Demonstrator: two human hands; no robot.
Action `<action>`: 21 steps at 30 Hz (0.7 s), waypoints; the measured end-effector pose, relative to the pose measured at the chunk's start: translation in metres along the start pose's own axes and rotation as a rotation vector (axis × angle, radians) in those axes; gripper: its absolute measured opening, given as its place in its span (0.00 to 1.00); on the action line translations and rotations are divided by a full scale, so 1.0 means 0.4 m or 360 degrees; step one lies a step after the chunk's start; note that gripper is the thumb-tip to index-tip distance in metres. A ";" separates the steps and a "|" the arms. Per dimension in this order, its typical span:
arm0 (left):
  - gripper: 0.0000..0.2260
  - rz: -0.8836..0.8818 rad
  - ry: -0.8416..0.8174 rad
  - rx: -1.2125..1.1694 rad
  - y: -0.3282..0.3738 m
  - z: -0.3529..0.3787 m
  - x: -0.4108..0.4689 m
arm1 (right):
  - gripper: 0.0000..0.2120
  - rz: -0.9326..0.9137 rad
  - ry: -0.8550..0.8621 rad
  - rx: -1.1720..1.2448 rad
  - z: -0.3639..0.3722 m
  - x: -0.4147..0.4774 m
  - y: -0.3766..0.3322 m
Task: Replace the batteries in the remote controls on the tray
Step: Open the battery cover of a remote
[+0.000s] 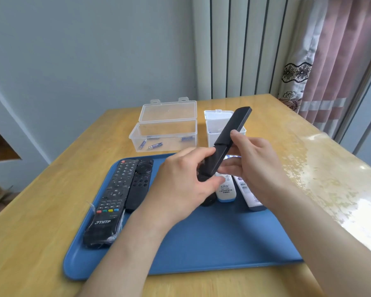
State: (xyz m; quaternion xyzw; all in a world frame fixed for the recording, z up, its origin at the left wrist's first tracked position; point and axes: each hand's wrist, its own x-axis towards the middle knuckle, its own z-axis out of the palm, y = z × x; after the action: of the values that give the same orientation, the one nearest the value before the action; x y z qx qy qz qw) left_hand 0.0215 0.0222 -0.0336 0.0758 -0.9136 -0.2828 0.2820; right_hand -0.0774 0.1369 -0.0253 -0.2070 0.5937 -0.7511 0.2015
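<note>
Both hands hold a slim black remote (231, 129) back side up above the blue tray (212, 249), its far end tilted up and away. My left hand (180, 185) grips the near end, where the back cover meets the body at a seam. My right hand (253, 159) pinches the middle from the right, thumb on top. On the tray's left lie a large black button remote in plastic wrap (110, 202) and a small black remote (139, 183). Two white remotes (225, 190) (252, 199) lie partly hidden under my hands.
Behind the tray stands a clear box with its lid open (165, 127), holding several blue batteries (155, 145). A small white container (215, 125) sits to its right, behind the raised remote. The wooden table (41, 202) ends near a curtain at the right.
</note>
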 end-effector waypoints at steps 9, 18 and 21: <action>0.21 0.0145 -0.0216 -0.0168 -0.006 -0.043 0.008 | 0.16 0.0324 -0.0244 0.0394 -0.022 0.014 0.011; 0.20 0.0396 0.0003 0.0028 -0.010 -0.036 0.012 | 0.12 0.0412 -0.0464 0.0748 -0.025 0.000 0.011; 0.20 0.0342 -0.0018 -0.0001 -0.014 -0.029 0.010 | 0.11 0.0416 -0.0429 0.0636 -0.025 0.002 0.016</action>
State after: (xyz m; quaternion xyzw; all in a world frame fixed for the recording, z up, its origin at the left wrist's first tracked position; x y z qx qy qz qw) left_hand 0.0245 0.0111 -0.0270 -0.0242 -0.9179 -0.2517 0.3057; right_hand -0.0831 0.1430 -0.0337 -0.1828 0.4231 -0.7867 0.4107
